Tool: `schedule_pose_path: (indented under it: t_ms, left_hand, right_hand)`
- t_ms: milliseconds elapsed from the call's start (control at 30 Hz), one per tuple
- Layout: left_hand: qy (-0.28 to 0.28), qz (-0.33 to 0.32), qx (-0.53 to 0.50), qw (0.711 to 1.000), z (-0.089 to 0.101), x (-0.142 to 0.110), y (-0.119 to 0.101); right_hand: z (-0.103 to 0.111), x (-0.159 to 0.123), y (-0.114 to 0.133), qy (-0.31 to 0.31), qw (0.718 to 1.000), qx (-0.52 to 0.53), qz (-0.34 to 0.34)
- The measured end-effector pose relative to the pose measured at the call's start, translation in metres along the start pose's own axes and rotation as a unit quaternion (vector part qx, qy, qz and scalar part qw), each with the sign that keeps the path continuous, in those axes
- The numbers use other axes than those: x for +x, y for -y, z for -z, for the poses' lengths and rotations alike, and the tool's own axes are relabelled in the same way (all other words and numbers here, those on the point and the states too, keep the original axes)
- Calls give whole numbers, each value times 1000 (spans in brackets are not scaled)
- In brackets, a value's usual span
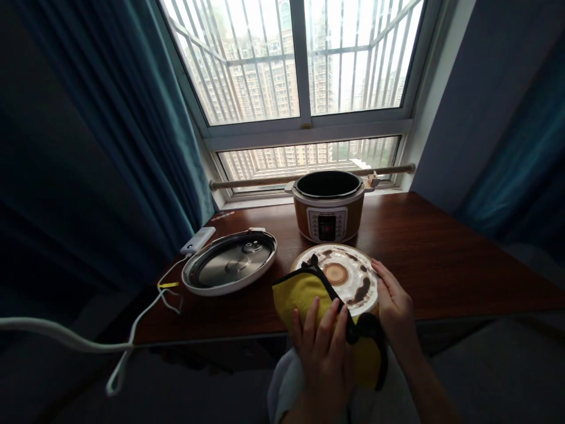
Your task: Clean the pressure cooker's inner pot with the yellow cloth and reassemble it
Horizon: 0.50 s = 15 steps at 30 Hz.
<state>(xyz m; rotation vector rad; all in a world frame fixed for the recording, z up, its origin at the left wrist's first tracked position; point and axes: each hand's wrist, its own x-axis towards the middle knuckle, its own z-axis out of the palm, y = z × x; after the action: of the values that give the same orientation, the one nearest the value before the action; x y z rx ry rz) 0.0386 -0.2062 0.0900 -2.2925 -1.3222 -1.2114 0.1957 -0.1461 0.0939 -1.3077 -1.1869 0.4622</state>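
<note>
Under the fingers of my left hand (320, 341) is a yellow cloth (300, 291) with black edging, bunched over the near left part of a round white plate-like disc (364, 268). The disc has a brown ring at its centre and dark brown patches around it; its near side is covered by the cloth. My right hand (395, 300) grips the disc's right rim, fingers on top and the thumb's hold partly hidden. Just behind the disc stands an electric cooker pot (302, 215) with no lid on. To the left, its round lid (212, 288) lies with the metal inner side up.
The dark wooden table (424, 247) ends close to my lap. A white power strip (198, 240) lies beyond the lid, and a white cable (145, 318) hangs over the table's left edge. Behind are a barred window and a blue curtain (145, 118).
</note>
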Motion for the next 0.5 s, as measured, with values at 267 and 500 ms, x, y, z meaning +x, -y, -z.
schedule_pose_path:
  t_ms: [267, 500]
  left_hand:
    - [-102, -41, -13, 994, -17, -27, 13]
    - [-100, 121, -117, 981, -23, -42, 18]
  right_hand:
    - [1, 1, -1, 9, 1000, 5, -4]
    - [1, 1, 2, 6, 1000, 6, -11]
